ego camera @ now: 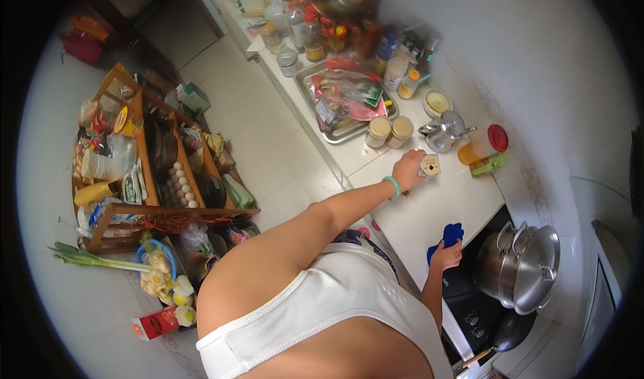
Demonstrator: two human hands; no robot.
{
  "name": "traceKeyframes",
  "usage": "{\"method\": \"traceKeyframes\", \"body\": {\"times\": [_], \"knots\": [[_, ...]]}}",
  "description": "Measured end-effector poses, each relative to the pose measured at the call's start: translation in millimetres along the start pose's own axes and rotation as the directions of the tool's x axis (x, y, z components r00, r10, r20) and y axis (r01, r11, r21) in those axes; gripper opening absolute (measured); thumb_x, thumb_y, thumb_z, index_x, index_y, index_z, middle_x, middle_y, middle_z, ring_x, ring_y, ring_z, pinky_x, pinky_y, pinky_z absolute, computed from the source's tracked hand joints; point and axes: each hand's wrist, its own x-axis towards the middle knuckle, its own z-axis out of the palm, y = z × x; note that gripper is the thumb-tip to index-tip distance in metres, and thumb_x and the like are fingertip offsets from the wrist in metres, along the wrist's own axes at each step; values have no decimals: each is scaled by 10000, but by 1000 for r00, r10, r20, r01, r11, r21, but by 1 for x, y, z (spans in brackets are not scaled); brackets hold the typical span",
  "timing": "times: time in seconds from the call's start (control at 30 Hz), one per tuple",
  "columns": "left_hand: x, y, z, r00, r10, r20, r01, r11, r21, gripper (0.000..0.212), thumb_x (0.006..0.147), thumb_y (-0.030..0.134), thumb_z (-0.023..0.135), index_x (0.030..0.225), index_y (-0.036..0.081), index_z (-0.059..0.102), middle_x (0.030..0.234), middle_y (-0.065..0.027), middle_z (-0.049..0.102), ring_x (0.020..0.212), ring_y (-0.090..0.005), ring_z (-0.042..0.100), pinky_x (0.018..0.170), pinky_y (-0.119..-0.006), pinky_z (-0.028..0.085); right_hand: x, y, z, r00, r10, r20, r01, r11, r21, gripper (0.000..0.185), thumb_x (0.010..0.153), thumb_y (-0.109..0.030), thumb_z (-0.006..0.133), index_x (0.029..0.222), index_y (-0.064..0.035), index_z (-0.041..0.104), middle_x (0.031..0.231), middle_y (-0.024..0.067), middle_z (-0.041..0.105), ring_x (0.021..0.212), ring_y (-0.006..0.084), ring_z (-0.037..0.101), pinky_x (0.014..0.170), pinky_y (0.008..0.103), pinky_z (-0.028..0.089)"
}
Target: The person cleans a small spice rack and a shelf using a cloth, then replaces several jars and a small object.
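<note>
My left hand (pixel 408 170), with a pale green bangle at its wrist, is on a small clear jar with a beige lid (pixel 430 165). The jar is over the white countertop (pixel 427 208); I cannot tell whether its base touches. My right hand (pixel 449 254) grips a bunched blue cloth (pixel 453 234) near the counter's front edge, beside the black cooktop (pixel 455 281). Just beyond my left hand, two more jars with beige lids (pixel 378 131) (pixel 401 131) stand together. A shiny metal teapot (pixel 447 131) is to their right.
A metal tray (pixel 334 138) holds several packets; bottles (pixel 313 39) crowd behind it. Near the wall stand a red-lidded jar (pixel 485 142) and a small bowl (pixel 437 102). A lidded steel pot (pixel 518 268) and a dark wok (pixel 513 331) occupy the cooktop. Behind my left side is a loaded wooden shelf (pixel 171 210).
</note>
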Motion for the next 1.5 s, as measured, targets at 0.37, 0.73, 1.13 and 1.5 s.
{"method": "traceKeyframes", "body": {"times": [0.37,0.73,1.13,1.5], "knots": [[-34,-49,-78,921,195,338,-198,980,-27,711,706,202,725,1319,49,398,1116,-191,524,1025,-349,544,852,-385,469,-7,-48,-40,969,189,-157,-169,977,130,783,691,-224,750,1340,-92,332,1303,159,408,1174,370,411,949,517,346],[-81,-263,-390,846,-316,430,368,929,-41,451,782,323,707,1100,27,587,854,-128,652,747,-215,624,688,-311,499,-137,-331,-52,916,-285,284,117,865,489,293,774,-204,644,1019,-55,583,736,116,652,674,270,646,635,357,499],[-3,-336,-534,892,-329,309,397,899,-187,333,814,197,679,1103,53,595,781,-37,622,707,-113,562,680,-274,485,-165,-406,-16,654,-182,734,255,967,12,465,778,-469,613,929,-34,673,1056,228,618,983,396,584,824,477,472],[53,-295,-500,868,-196,456,364,876,-316,339,845,208,663,1129,44,577,809,-30,622,729,-98,556,664,-243,470,-148,-427,-3,693,-171,701,240,971,0,472,762,-497,613,911,-58,705,985,187,654,954,357,609,848,424,481]]}}
